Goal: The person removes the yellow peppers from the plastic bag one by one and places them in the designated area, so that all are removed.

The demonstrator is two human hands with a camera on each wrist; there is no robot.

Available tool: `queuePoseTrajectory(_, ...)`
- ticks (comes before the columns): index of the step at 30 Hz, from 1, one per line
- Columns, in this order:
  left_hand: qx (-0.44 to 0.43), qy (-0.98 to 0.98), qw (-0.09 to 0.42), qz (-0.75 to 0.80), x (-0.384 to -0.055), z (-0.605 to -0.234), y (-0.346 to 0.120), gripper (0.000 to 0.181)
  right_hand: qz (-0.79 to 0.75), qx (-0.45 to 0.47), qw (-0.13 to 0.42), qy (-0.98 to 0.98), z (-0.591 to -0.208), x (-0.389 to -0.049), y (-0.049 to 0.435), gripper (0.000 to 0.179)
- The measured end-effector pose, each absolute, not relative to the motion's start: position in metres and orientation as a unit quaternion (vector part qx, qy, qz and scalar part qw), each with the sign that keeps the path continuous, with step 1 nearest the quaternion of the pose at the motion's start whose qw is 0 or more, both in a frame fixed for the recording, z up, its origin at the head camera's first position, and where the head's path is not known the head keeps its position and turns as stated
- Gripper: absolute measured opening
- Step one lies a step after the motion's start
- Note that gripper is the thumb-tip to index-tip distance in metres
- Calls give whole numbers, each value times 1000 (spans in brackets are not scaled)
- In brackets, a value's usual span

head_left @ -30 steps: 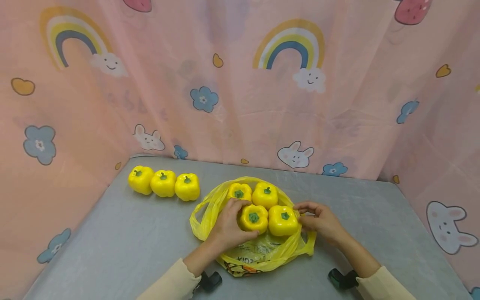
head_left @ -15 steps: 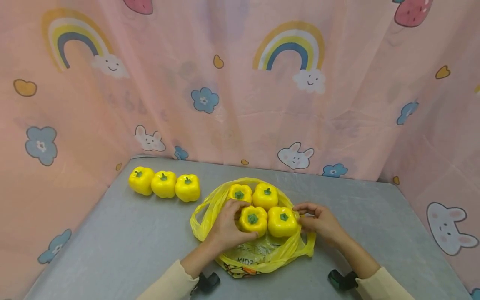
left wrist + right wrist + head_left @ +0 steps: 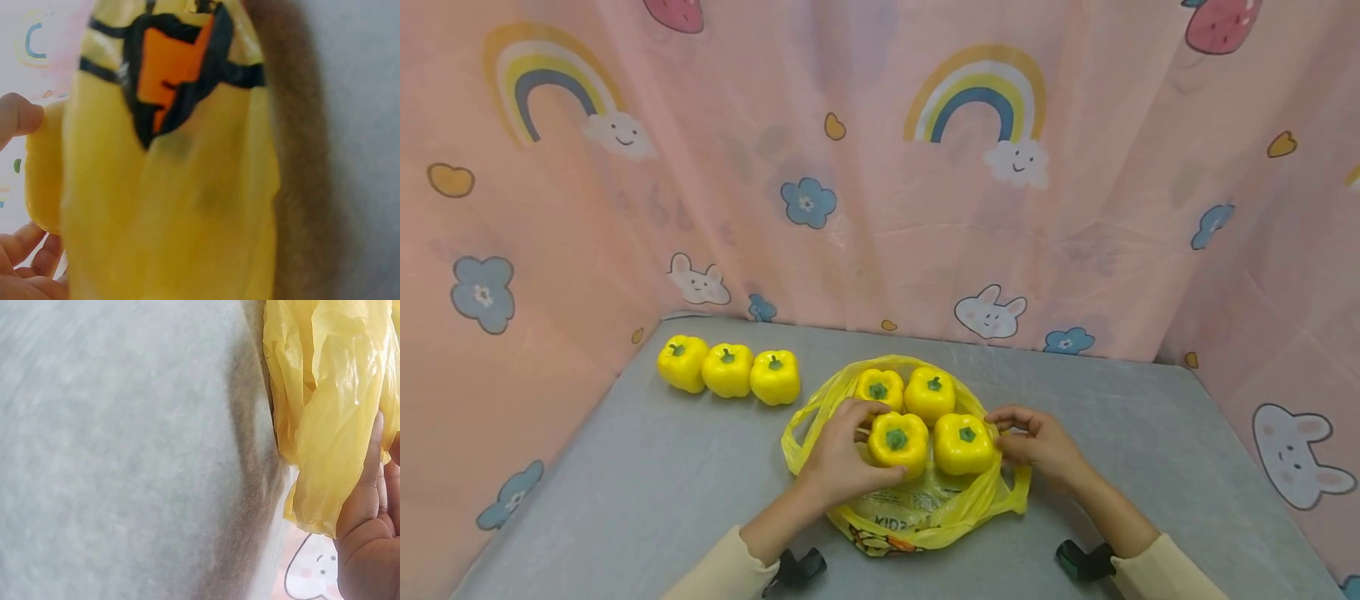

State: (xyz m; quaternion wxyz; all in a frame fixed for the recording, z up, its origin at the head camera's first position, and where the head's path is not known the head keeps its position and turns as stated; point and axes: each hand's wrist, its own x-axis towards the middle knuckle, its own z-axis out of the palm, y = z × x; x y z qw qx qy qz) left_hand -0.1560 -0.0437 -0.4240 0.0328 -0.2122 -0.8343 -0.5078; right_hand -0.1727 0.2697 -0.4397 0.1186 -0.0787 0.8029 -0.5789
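My left hand grips a yellow bell pepper, thumb at its near side and fingers at its far left. This pepper sits inside the mouth of a yellow plastic bag with printed letters. In the left wrist view the same pepper shows between thumb and fingers, partly covered by the bag. Behind and beside it in the bag are a back left pepper, a back right pepper and a right pepper. My right hand pinches the bag's right rim, close by the right pepper.
Three more yellow bell peppers stand in a row on the grey table, left of the bag. A pink printed curtain hangs behind the table and along both sides.
My left hand has drawn the front left pepper slightly left and nearer, widening the gap to the right pepper. The right hand stays at the bag's rim.
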Motion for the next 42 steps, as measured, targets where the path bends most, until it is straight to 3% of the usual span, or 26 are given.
queuePoseTrajectory(42,-180,-851,118,-479,-156,-378,-119,66,-580,-72,123,802,-443,-174,270,36)
